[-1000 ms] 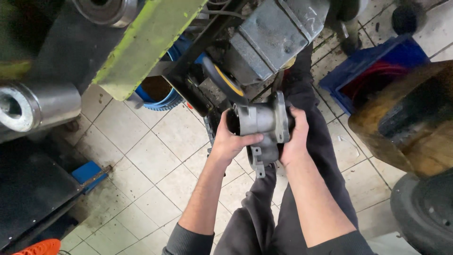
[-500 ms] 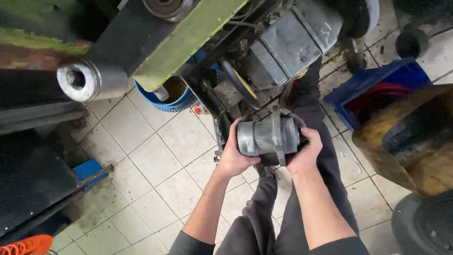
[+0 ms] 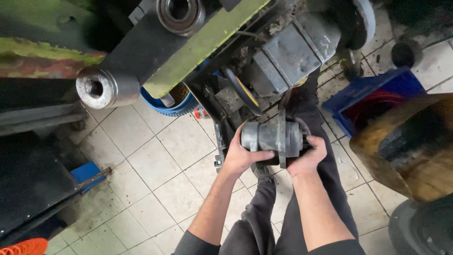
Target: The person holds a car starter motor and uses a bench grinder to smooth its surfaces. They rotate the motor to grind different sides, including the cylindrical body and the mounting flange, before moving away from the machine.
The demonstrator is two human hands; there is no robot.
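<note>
Your left hand (image 3: 241, 156) is wrapped around the cap end of the grey metal cylinder (image 3: 271, 138), thumb over the top; your right hand (image 3: 307, 156) is cupped tight under the other end, behind the thin flange (image 3: 282, 140). Both hands are closed on it and it hangs in the air above your legs (image 3: 283, 222) and the tiled floor (image 3: 155, 165), just below the grey housing (image 3: 295, 52) of the machine. Main risk: the part looks heavy and greasy, and nothing is under it, so a slip would probably send it onto your knees or feet, or crack a tile. Your right hand's fingers sit right at the flange edge, a likely pinch or cut point if the cylinder rolls in your grip. Head room is tight: the green beam (image 3: 207, 42) and the steel shaft end (image 3: 101, 88) jut out just above and to your left, so lifting or leaning forward could knock your head or the part into them. The blue bucket (image 3: 165, 106) and blue crate (image 3: 373, 101) flank your feet, with the wooden spool (image 3: 406, 146) near your right arm; stepping back blind could trip you.
</note>
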